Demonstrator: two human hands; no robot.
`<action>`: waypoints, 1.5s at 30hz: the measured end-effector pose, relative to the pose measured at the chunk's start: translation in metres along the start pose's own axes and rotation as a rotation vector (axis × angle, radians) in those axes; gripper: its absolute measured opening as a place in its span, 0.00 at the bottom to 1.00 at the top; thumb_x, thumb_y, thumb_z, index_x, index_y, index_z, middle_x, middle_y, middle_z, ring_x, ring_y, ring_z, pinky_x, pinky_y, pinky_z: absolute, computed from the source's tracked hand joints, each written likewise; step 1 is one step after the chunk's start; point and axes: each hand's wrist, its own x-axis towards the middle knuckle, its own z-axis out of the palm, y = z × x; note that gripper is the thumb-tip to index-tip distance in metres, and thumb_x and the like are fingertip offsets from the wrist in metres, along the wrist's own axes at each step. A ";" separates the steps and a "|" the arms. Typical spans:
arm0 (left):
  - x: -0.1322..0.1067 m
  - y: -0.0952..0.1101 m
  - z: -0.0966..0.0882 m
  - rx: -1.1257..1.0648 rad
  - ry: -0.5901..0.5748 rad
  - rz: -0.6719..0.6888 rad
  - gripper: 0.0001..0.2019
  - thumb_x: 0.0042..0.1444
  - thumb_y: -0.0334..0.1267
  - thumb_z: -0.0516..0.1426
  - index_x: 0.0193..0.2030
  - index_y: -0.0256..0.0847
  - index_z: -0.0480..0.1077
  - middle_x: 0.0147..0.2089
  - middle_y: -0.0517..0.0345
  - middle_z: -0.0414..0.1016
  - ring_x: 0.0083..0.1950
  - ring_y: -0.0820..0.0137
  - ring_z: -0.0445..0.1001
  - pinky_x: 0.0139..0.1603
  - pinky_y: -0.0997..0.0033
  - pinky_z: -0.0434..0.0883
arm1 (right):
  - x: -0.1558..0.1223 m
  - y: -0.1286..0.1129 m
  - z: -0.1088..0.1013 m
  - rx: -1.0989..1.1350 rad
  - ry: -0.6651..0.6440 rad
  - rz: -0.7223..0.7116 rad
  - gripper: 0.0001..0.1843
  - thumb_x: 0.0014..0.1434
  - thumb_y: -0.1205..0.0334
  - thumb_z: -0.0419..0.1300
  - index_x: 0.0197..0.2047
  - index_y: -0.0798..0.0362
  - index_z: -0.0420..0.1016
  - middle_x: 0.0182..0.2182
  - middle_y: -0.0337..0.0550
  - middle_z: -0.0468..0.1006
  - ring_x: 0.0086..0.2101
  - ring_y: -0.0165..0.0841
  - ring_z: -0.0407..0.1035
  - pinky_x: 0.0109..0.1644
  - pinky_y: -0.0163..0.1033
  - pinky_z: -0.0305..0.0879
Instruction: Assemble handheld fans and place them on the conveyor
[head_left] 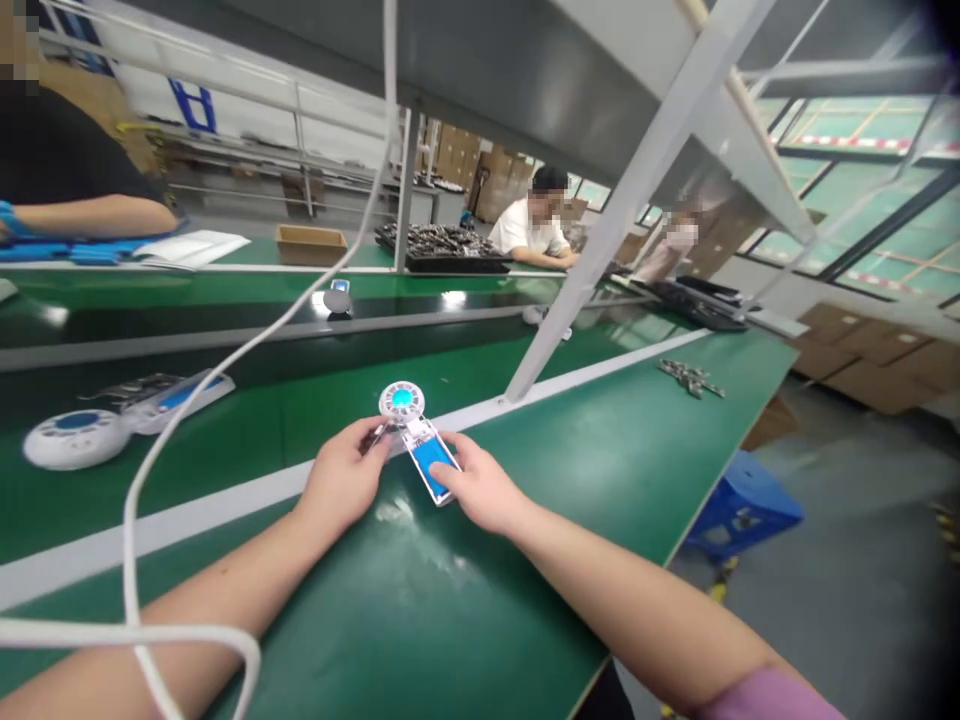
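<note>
A small white device [417, 435] with a round head and a blue panel on its handle lies on the green table [465, 600]. My left hand [346, 478] pinches the device's left side near a small metal part, fingers closed. My right hand [474, 484] holds the handle's lower right end, fingers curled on it. Both hands meet at the table's white stripe.
A second, similar white and blue device [112, 420] lies on the conveyor belt at left. A white cable [161, 440] hangs across the left side. Small metal parts [691, 378] lie far right. Other people sit across the belt; a blue stool [742, 505] stands below the table's edge.
</note>
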 end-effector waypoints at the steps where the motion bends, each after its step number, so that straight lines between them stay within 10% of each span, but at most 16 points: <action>1: -0.001 0.001 0.001 0.034 -0.040 -0.016 0.19 0.60 0.49 0.52 0.50 0.41 0.73 0.46 0.52 0.79 0.45 0.61 0.78 0.49 0.61 0.73 | -0.002 0.000 -0.004 -0.137 0.016 -0.018 0.22 0.60 0.60 0.63 0.57 0.53 0.69 0.37 0.43 0.78 0.30 0.33 0.72 0.31 0.34 0.65; 5: -0.009 0.008 0.008 0.288 -0.147 -0.011 0.21 0.57 0.51 0.55 0.52 0.41 0.70 0.48 0.50 0.78 0.47 0.59 0.77 0.48 0.60 0.72 | -0.006 -0.001 -0.016 -0.478 -0.086 -0.024 0.12 0.59 0.56 0.65 0.44 0.52 0.79 0.29 0.38 0.79 0.27 0.33 0.71 0.28 0.33 0.60; 12: -0.012 0.015 0.011 0.449 -0.181 0.043 0.18 0.56 0.47 0.57 0.51 0.42 0.68 0.45 0.53 0.78 0.43 0.61 0.77 0.43 0.64 0.72 | 0.004 0.011 -0.004 -0.511 0.188 -0.179 0.06 0.61 0.66 0.62 0.38 0.50 0.82 0.33 0.38 0.81 0.33 0.33 0.72 0.36 0.35 0.62; 28: -0.013 0.015 0.016 -0.163 -0.190 -0.167 0.19 0.52 0.48 0.61 0.48 0.40 0.76 0.47 0.53 0.80 0.48 0.59 0.77 0.49 0.62 0.72 | 0.008 0.009 0.011 -0.523 0.216 -0.445 0.07 0.51 0.73 0.64 0.27 0.54 0.71 0.26 0.35 0.71 0.30 0.31 0.66 0.34 0.34 0.59; 36: -0.018 0.016 0.012 0.272 -0.109 0.010 0.14 0.58 0.44 0.56 0.49 0.47 0.77 0.44 0.59 0.80 0.45 0.63 0.76 0.47 0.65 0.70 | 0.009 0.006 0.021 -0.203 0.264 -0.200 0.05 0.51 0.69 0.64 0.25 0.53 0.73 0.23 0.32 0.71 0.26 0.29 0.65 0.29 0.32 0.56; 45: -0.025 0.012 0.014 0.480 -0.061 0.466 0.16 0.61 0.34 0.54 0.54 0.42 0.74 0.50 0.56 0.77 0.50 0.69 0.75 0.52 0.74 0.70 | 0.006 -0.002 0.019 -0.317 0.343 -0.251 0.06 0.49 0.69 0.64 0.23 0.53 0.72 0.23 0.33 0.71 0.26 0.29 0.64 0.30 0.33 0.56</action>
